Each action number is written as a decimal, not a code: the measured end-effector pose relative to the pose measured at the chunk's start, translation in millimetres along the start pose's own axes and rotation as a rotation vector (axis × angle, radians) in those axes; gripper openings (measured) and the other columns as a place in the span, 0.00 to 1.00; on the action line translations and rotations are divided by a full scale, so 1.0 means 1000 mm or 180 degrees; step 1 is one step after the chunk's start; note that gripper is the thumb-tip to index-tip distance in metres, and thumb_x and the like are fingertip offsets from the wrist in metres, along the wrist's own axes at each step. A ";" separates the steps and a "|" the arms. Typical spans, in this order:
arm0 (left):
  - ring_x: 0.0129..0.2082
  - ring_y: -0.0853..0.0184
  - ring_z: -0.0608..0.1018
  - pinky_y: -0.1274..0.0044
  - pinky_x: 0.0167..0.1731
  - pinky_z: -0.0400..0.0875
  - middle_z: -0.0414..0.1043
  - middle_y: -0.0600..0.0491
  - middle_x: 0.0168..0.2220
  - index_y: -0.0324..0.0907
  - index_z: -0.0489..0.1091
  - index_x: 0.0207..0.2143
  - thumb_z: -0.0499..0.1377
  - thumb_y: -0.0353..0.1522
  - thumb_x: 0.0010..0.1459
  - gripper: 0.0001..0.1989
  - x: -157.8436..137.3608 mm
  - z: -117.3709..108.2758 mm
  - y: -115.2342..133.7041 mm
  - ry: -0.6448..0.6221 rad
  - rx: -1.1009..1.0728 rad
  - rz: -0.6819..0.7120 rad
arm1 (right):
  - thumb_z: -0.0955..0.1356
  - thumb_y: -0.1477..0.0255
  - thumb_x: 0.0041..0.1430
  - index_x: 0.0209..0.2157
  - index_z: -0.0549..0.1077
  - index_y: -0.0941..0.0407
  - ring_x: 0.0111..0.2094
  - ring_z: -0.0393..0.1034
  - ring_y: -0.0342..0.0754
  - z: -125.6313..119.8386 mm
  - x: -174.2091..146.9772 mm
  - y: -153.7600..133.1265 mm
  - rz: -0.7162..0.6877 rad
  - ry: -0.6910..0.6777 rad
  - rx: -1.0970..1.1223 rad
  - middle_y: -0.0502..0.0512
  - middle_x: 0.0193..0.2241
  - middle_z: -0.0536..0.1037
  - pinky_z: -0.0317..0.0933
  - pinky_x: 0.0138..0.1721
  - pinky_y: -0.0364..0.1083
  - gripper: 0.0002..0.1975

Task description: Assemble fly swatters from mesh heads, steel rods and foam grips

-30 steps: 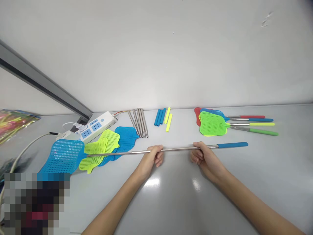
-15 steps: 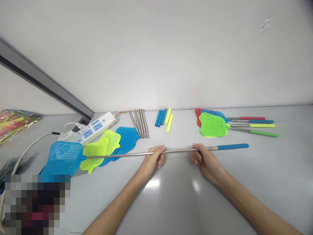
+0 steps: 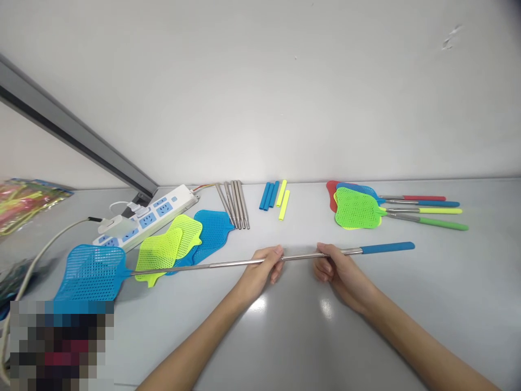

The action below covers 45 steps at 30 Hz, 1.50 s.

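A blue fly swatter (image 3: pixel 94 271) with a long, extended metal rod and a blue grip lies across my view, its head at the left. My left hand (image 3: pixel 262 267) is closed around the middle of the rod. Nearer the blue grip, my right hand (image 3: pixel 336 266) pinches the same rod. Behind the rod, at the left, loose yellow swatter heads (image 3: pixel 158 252) overlap blue swatter heads (image 3: pixel 211 233). Several metal rods (image 3: pixel 236 203) lie side by side beyond my left hand. Blue sleeves (image 3: pixel 268 195) and two yellow sleeves (image 3: pixel 284 205) rest to their right.
At the back right lies a stack of swatters with grips, a green swatter (image 3: pixel 358 208) on top. A white power strip (image 3: pixel 163 214) with plugs and a cable (image 3: pixel 44 250) occupies the left. Plastic packaging (image 3: pixel 28 203) sits at the far left. A wall (image 3: pixel 285 92) bounds the table.
My left hand has shifted slightly right and down along with the rod. The held swatter's head has moved left and lower, and the rod tilts more. My right hand has barely moved.
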<state>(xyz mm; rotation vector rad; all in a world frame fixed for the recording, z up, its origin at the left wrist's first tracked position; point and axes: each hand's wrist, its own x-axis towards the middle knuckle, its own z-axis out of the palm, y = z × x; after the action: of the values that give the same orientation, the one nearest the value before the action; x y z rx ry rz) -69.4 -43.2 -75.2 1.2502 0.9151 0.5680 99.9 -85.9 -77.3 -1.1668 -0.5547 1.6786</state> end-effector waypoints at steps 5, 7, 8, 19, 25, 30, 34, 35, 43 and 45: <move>0.16 0.74 0.59 0.80 0.20 0.53 0.52 0.59 0.13 0.40 0.54 0.15 0.46 0.41 0.55 0.20 -0.001 0.001 0.002 0.0034 0.0247 -0.0031 | 0.61 0.62 0.50 0.12 0.56 0.57 0.17 0.50 0.40 0.002 -0.001 0.001 0.0004 -0.0129 -0.0151 0.46 0.12 0.54 0.45 0.22 0.43 0.20; 0.16 0.74 0.58 0.80 0.19 0.53 0.52 0.59 0.13 0.40 0.54 0.15 0.46 0.41 0.55 0.20 -0.002 0.001 0.002 0.0043 0.0249 -0.0030 | 0.61 0.61 0.50 0.12 0.56 0.57 0.17 0.50 0.40 0.002 0.000 0.001 0.0015 -0.0159 -0.0204 0.46 0.12 0.54 0.45 0.22 0.43 0.20; 0.16 0.74 0.58 0.80 0.19 0.53 0.52 0.59 0.13 0.40 0.54 0.15 0.46 0.41 0.55 0.20 -0.002 0.002 0.002 0.0037 0.0236 -0.0034 | 0.61 0.61 0.50 0.12 0.57 0.57 0.17 0.50 0.40 0.002 0.000 0.001 0.0024 -0.0171 -0.0227 0.47 0.12 0.54 0.45 0.22 0.43 0.20; 0.17 0.74 0.58 0.80 0.19 0.52 0.51 0.59 0.13 0.40 0.55 0.16 0.46 0.40 0.56 0.19 -0.004 0.004 0.000 -0.0086 0.0141 -0.0108 | 0.60 0.62 0.52 0.12 0.57 0.57 0.18 0.50 0.41 0.002 -0.001 0.002 0.0073 -0.0216 -0.0272 0.47 0.13 0.54 0.45 0.22 0.43 0.20; 0.17 0.75 0.57 0.80 0.19 0.51 0.50 0.59 0.13 0.39 0.54 0.16 0.45 0.40 0.56 0.20 -0.004 0.004 -0.003 -0.0124 0.0132 -0.0111 | 0.60 0.62 0.52 0.12 0.57 0.57 0.17 0.50 0.41 0.001 -0.001 0.001 0.0092 -0.0245 -0.0289 0.47 0.13 0.54 0.45 0.22 0.43 0.20; 0.17 0.75 0.57 0.81 0.19 0.51 0.50 0.59 0.13 0.39 0.55 0.16 0.45 0.40 0.56 0.20 -0.004 0.004 -0.003 -0.0116 0.0105 -0.0105 | 0.59 0.61 0.53 0.12 0.58 0.57 0.18 0.51 0.40 0.002 -0.001 0.003 0.0024 -0.0273 -0.0448 0.47 0.13 0.55 0.45 0.23 0.43 0.21; 0.16 0.75 0.56 0.81 0.18 0.51 0.49 0.60 0.13 0.39 0.54 0.15 0.46 0.41 0.55 0.20 -0.005 0.006 0.000 -0.0118 0.0189 -0.0032 | 0.57 0.60 0.54 0.13 0.59 0.58 0.18 0.52 0.41 0.003 -0.002 0.008 0.0016 -0.0475 -0.0584 0.48 0.13 0.57 0.47 0.23 0.42 0.22; 0.16 0.76 0.56 0.81 0.18 0.50 0.49 0.60 0.14 0.39 0.53 0.15 0.47 0.41 0.55 0.20 -0.005 0.007 0.001 -0.0128 0.0233 -0.0017 | 0.57 0.61 0.55 0.13 0.60 0.58 0.18 0.53 0.41 0.004 -0.003 0.010 0.0036 -0.0545 -0.0604 0.48 0.14 0.57 0.47 0.23 0.42 0.22; 0.16 0.76 0.54 0.81 0.17 0.48 0.49 0.60 0.14 0.39 0.54 0.16 0.45 0.42 0.55 0.20 -0.008 0.009 0.002 -0.0273 0.0352 -0.0112 | 0.57 0.62 0.55 0.14 0.60 0.58 0.18 0.52 0.40 0.004 -0.003 0.016 0.0108 -0.0680 -0.0516 0.48 0.13 0.56 0.46 0.22 0.43 0.21; 0.16 0.75 0.55 0.80 0.18 0.48 0.49 0.60 0.14 0.39 0.53 0.15 0.44 0.42 0.55 0.21 -0.007 0.010 0.000 -0.0312 0.0273 -0.0174 | 0.57 0.63 0.55 0.13 0.59 0.58 0.18 0.51 0.40 0.004 -0.003 0.017 0.0135 -0.0551 -0.0430 0.48 0.13 0.55 0.46 0.22 0.43 0.21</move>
<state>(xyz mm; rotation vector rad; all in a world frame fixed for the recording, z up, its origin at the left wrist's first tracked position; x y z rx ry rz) -65.4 -54.6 -73.1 1.3145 0.8962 0.4243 88.7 -94.8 -88.2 -1.1415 -0.7660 1.8125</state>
